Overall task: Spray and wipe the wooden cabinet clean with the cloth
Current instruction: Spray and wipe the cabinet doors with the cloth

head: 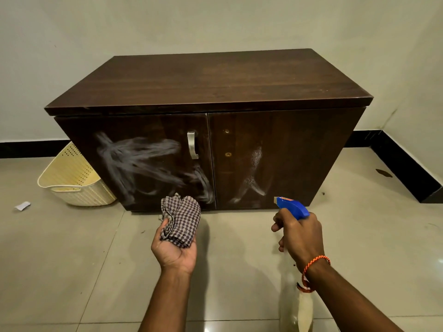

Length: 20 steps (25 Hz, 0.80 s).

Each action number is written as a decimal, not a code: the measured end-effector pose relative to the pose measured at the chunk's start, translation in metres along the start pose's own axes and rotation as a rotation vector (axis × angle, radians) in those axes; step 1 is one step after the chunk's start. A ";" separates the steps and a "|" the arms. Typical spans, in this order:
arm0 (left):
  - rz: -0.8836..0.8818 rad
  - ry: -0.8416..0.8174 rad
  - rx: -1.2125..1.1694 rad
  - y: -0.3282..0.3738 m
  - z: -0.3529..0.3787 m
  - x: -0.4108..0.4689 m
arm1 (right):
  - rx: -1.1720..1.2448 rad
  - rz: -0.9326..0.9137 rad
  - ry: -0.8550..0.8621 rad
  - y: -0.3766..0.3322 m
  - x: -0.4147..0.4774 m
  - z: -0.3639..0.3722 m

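Note:
A dark wooden cabinet [208, 82] with two doors stands against the wall. Its left door carries white smeared streaks beside a metal handle [193, 144]. Drips of spray run down the right door [254, 173]. My left hand [173, 250], palm up, is closed around a folded checked cloth [181, 220] just in front of the left door's lower edge. My right hand [299, 238] grips a spray bottle [293, 207] with a blue trigger head, its nozzle aimed at the right door from a short distance. The clear bottle body hangs below my wrist.
A cream perforated plastic basket [72, 180] leans against the cabinet's left side. A scrap of white paper [22, 206] lies on the tiled floor at the far left. A black skirting runs along the walls, with a corner at the right.

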<state>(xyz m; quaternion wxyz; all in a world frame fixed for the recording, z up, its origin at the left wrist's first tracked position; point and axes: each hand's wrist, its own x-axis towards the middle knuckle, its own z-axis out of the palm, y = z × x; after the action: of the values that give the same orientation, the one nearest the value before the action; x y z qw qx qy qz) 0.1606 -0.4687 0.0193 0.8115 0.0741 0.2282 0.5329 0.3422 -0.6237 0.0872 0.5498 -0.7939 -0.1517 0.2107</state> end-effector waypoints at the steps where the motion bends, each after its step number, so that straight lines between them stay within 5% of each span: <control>1: 0.001 0.006 -0.003 -0.002 -0.001 0.000 | -0.011 0.024 -0.005 0.004 0.001 -0.001; 9: -0.002 0.079 -0.008 -0.016 -0.007 -0.001 | -0.021 0.063 0.000 0.020 0.005 -0.010; 20: 0.094 0.149 0.111 -0.039 0.049 -0.024 | 0.291 -0.391 -0.003 -0.033 -0.016 -0.029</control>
<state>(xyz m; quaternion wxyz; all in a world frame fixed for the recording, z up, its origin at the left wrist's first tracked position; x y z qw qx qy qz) 0.2066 -0.5010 0.0556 0.7611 0.0896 0.3133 0.5609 0.3424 -0.6437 0.1298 0.6884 -0.6618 -0.2712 0.1210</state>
